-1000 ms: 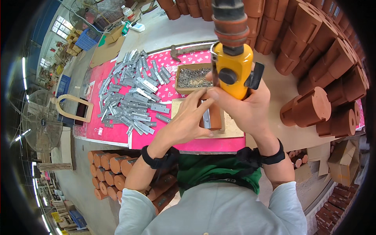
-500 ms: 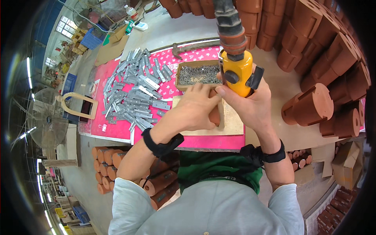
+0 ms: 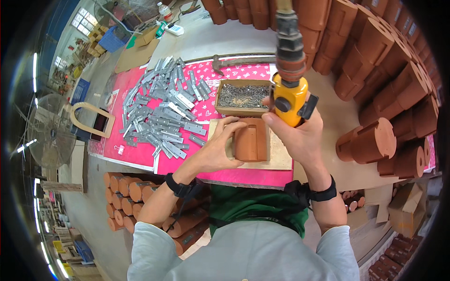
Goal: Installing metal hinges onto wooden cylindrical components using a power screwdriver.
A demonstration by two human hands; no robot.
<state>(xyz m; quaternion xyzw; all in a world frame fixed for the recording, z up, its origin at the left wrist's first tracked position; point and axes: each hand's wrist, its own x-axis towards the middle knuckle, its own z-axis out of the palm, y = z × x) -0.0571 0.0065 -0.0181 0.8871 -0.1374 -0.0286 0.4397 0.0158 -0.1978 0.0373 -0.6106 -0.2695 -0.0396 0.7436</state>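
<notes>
A reddish-brown cylindrical block with a recessed slot along its upper face lies on a pale board. My left hand grips its left side, fingers curled at the far end and thumb at the near end. In my right hand is a yellow and black power tool, held up to the right of the block, its black and brown ribbed end rising toward the camera. A shallow box of small metal screws or nails sits just beyond the block.
Left on the pink sheet spreads a heap of grey metal strips. A hammer lies behind the box. Stacked brown cylinders stand along the right; more are piled below the table's left edge.
My left hand has moved off the top of the block to its left side, uncovering the slot. My right hand keeps hold of the power tool. The view has shifted slightly.
</notes>
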